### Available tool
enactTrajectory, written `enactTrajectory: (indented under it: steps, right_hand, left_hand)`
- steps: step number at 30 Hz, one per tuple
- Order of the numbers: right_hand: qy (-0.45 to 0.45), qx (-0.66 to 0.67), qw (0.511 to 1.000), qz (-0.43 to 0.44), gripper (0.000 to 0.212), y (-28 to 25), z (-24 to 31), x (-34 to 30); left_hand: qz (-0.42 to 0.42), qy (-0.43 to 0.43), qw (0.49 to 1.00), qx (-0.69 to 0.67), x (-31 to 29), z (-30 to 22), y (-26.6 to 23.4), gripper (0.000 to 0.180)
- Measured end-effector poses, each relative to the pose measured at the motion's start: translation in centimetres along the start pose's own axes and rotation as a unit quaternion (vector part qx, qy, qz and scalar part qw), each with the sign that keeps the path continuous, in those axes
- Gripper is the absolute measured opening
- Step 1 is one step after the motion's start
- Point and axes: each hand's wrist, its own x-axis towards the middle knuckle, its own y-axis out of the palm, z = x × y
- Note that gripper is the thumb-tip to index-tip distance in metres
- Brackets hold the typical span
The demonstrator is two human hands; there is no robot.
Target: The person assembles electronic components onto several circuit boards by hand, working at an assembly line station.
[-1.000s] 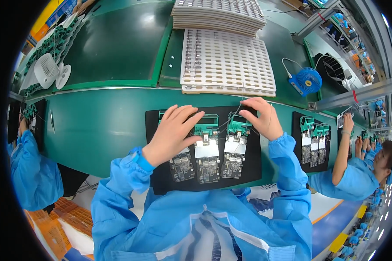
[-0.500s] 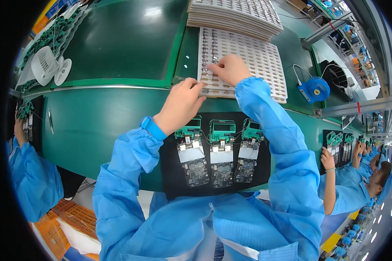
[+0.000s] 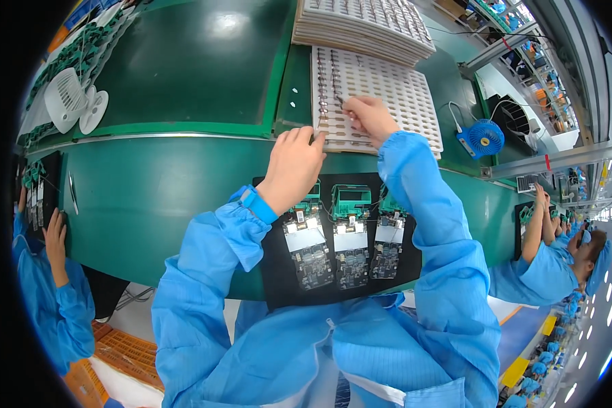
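A white tray (image 3: 394, 102) with rows of small slots lies beyond the mat, small metallic parts filling its left columns. Over its left half is my right hand (image 3: 372, 119), thumb and fingers closed in a pinch beside the second column of parts. My left hand (image 3: 294, 166) rests at the tray's near left corner, its thumb and forefinger pressed together. Whatever sits in either pinch is too small to name. Three circuit boards with green frames lie on a black mat (image 3: 279, 272) below my hands: a left board (image 3: 309, 251), a middle board (image 3: 351, 251) and a right board (image 3: 387, 248), partly under my right sleeve.
More trays (image 3: 367, 34) are stacked behind. A blue fan (image 3: 483, 138) stands at the right, a white fan (image 3: 66, 100) at the far left. Tweezers (image 3: 73, 192) lie on the green table. Co-workers sit on both sides, one with a hand (image 3: 56, 238) at the table edge.
My right hand has drawn back slightly to the right along the tray, while my left stays at its corner. The right co-worker's hands have risen; a left co-worker's hand has come into view.
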Motion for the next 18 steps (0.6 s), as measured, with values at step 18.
enactTrajectory:
  steps: [18]
  right_hand:
    - [0.002,0.112,0.989,0.094,0.014,-6.1,-4.5,-22.2]
  left_hand:
    - [0.085,-0.054,0.922,-0.373,-0.6,-10.7,-2.3,0.014]
